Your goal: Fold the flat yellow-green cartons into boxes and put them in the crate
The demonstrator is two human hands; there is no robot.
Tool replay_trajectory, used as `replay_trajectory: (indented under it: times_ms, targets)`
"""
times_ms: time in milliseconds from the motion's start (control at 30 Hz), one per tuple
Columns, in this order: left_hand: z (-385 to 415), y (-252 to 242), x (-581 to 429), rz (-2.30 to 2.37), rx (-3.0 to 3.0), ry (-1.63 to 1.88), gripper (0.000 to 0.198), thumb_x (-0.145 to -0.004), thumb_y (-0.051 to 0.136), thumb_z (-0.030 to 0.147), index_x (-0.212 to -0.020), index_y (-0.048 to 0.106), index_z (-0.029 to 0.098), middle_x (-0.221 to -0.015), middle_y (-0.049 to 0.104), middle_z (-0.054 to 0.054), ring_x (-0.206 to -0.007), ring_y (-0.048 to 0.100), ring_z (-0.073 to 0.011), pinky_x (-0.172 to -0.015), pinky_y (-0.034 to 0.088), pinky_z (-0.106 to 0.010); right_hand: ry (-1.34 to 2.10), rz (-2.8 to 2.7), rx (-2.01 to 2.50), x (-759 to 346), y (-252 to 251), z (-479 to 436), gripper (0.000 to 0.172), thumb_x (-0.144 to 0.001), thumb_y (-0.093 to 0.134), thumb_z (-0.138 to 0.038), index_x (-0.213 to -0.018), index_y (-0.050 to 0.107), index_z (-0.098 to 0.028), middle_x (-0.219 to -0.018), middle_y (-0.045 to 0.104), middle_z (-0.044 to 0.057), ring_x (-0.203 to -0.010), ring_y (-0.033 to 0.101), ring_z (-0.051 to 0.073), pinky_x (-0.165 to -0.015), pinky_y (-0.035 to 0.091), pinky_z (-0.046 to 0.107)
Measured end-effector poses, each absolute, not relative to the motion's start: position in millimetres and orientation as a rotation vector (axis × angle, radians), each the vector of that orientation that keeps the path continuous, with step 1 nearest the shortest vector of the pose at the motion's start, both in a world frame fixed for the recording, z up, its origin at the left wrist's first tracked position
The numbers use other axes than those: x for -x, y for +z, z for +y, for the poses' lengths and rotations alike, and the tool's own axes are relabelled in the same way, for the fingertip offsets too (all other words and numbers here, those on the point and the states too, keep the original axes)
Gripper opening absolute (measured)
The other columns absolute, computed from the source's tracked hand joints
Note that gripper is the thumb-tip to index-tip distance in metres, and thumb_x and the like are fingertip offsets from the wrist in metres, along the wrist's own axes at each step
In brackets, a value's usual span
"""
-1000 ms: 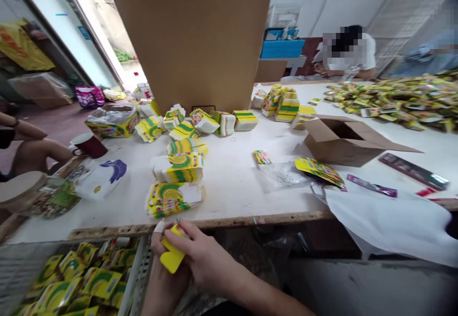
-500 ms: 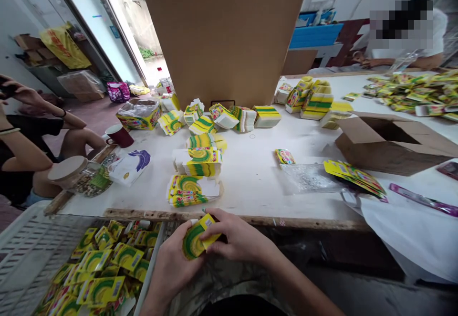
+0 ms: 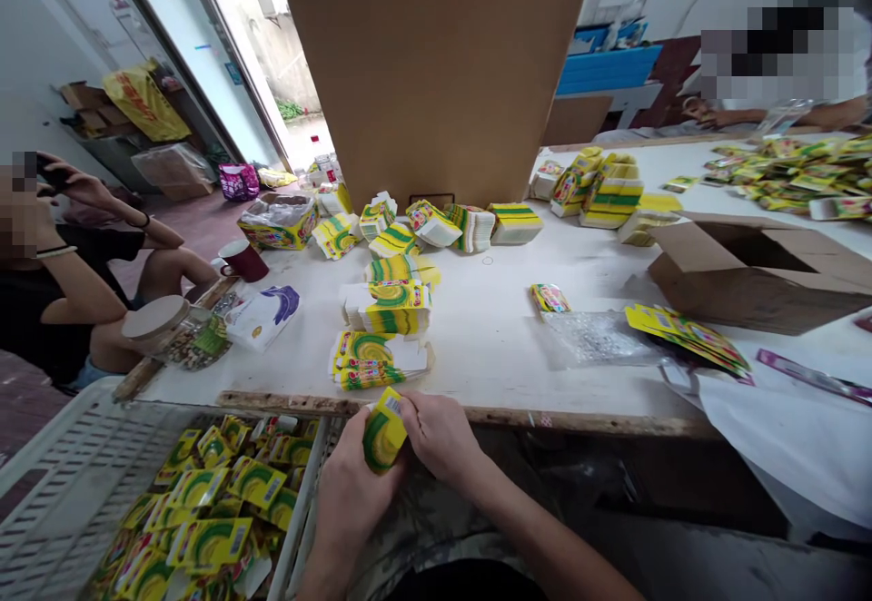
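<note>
A small yellow-and-green carton (image 3: 382, 438) is held between both hands just in front of the table edge. My left hand (image 3: 358, 483) wraps its left side and underside, fingers closed. My right hand (image 3: 440, 433) is closed at its right edge, thumb and fingers pinching near the barcode end. Just beyond, a fanned stack of flat cartons (image 3: 374, 360) lies on the table, and behind it a taller stack of flat cartons (image 3: 388, 306). To the lower left, a white plastic crate (image 3: 64, 465) holds many similar cartons (image 3: 211, 542).
Carton stacks (image 3: 516, 222) line the back against a big cardboard panel (image 3: 436, 65). On the right are an open cardboard box (image 3: 736, 288), a clear plastic bag (image 3: 599, 339) and a carton pile (image 3: 797, 174). A jar (image 3: 181, 333) and mug (image 3: 245, 261) stand left. Two other people sit nearby.
The carton has been turned more upright in my hands, its barcode end now pointing up. My right hand has shifted to its right edge. The whole view has moved slightly left.
</note>
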State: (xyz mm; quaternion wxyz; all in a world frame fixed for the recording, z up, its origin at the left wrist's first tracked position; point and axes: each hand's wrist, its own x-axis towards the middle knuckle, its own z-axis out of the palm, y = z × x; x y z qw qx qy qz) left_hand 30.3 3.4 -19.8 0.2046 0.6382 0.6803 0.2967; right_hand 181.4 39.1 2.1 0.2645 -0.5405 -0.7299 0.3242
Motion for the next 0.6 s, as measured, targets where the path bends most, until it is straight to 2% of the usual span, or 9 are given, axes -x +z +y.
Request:
replay_trajectory:
  times_ms: [67, 133, 167, 233, 300, 367, 500, 600]
  targets:
    - [6.2, -19.5, -19.7, 1.883, -1.512, 1.028, 0.058, -0.061, 0.075, 0.040, -0.111, 0.055, 0.019, -0.101, 0.066, -0.011, -0.094, 0.063, -0.0312, -0.084, 0.050, -0.046, 0.889, -1.995, 1.357, -175.7, 5.4, 49.1, 0.034, -0.097, 0.036, -0.033, -0.110, 0.063, -0.017, -0.097, 0.071, 0.009, -0.089, 0.065, 0.021, -0.079, 0.046, 0.030]
    - [9.8, -17.4, -5.3, 1.776, -1.123, 1.400, 0.055, -0.061, 0.075, 0.048, -0.104, 0.055, 0.021, -0.098, 0.065, -0.007, -0.090, 0.063, -0.0275, -0.080, 0.052, -0.043, 0.826, -1.985, 1.326, -169.5, 6.5, 64.6, 0.037, -0.094, 0.047, -0.038, -0.124, 0.055, -0.018, -0.110, 0.066, 0.008, -0.099, 0.062, 0.019, -0.085, 0.045, 0.028]
    - [11.4, -15.4, 2.1, 1.682, -0.934, 1.566, 0.054, -0.065, 0.068, 0.057, -0.102, 0.053, 0.021, -0.099, 0.063, -0.007, -0.091, 0.063, -0.0266, -0.079, 0.053, -0.042, 0.764, -1.969, 1.365, -166.2, 5.6, 73.9, 0.040, -0.092, 0.051, -0.038, -0.126, 0.053, -0.017, -0.114, 0.064, 0.010, -0.102, 0.059, 0.020, -0.087, 0.045, 0.029]
    - [13.6, -10.0, 14.1, 1.480, -0.597, 1.764, 0.063, -0.071, 0.046, 0.075, -0.102, 0.051, 0.021, -0.106, 0.061, -0.010, -0.098, 0.062, -0.0274, -0.081, 0.054, -0.044, 0.637, -1.928, 1.513, -159.3, 0.2, 93.2, 0.036, -0.088, 0.058, -0.034, -0.118, 0.058, -0.013, -0.113, 0.060, 0.015, -0.105, 0.055, 0.024, -0.091, 0.042, 0.035]
    - [14.0, -5.2, 20.0, 1.335, -0.357, 1.786, 0.073, -0.071, 0.032, 0.082, -0.104, 0.050, 0.019, -0.110, 0.059, -0.014, -0.105, 0.060, -0.0281, -0.085, 0.053, -0.046, 0.591, -1.905, 1.612, -153.1, -8.9, 109.5, 0.028, -0.082, 0.065, -0.025, -0.104, 0.062, -0.009, -0.108, 0.059, 0.020, -0.105, 0.053, 0.031, -0.090, 0.041, 0.043]
    - [13.4, -4.2, 19.0, 1.229, -0.175, 1.771, 0.074, -0.070, 0.038, 0.082, -0.105, 0.051, 0.018, -0.113, 0.059, -0.015, -0.107, 0.059, -0.0269, -0.087, 0.052, -0.045, 0.589, -1.896, 1.636, -148.7, -18.4, 119.5, 0.022, -0.077, 0.069, -0.019, -0.095, 0.062, -0.008, -0.104, 0.060, 0.021, -0.103, 0.052, 0.033, -0.088, 0.040, 0.047]
    - [15.1, -16.5, 3.9, 1.162, -0.141, 1.704, 0.073, -0.071, 0.044, 0.079, -0.106, 0.057, 0.016, -0.114, 0.060, -0.014, -0.105, 0.060, -0.0237, -0.086, 0.053, -0.037, 0.630, -1.888, 1.569, -147.6, -24.6, 116.5, 0.021, -0.077, 0.065, -0.013, -0.096, 0.056, -0.014, -0.099, 0.061, 0.012, -0.097, 0.053, 0.026, -0.085, 0.041, 0.040]
    - [16.7, -27.3, -10.1, 1.060, -0.238, 1.636, 0.070, -0.068, 0.055, 0.076, -0.106, 0.060, 0.018, -0.118, 0.060, -0.014, -0.112, 0.056, -0.0252, -0.090, 0.050, -0.036, 0.713, -1.887, 1.481, -153.1, -14.5, 96.6, 0.025, -0.077, 0.064, -0.014, -0.098, 0.050, -0.016, -0.087, 0.061, 0.003, -0.080, 0.056, 0.017, -0.073, 0.043, 0.029]
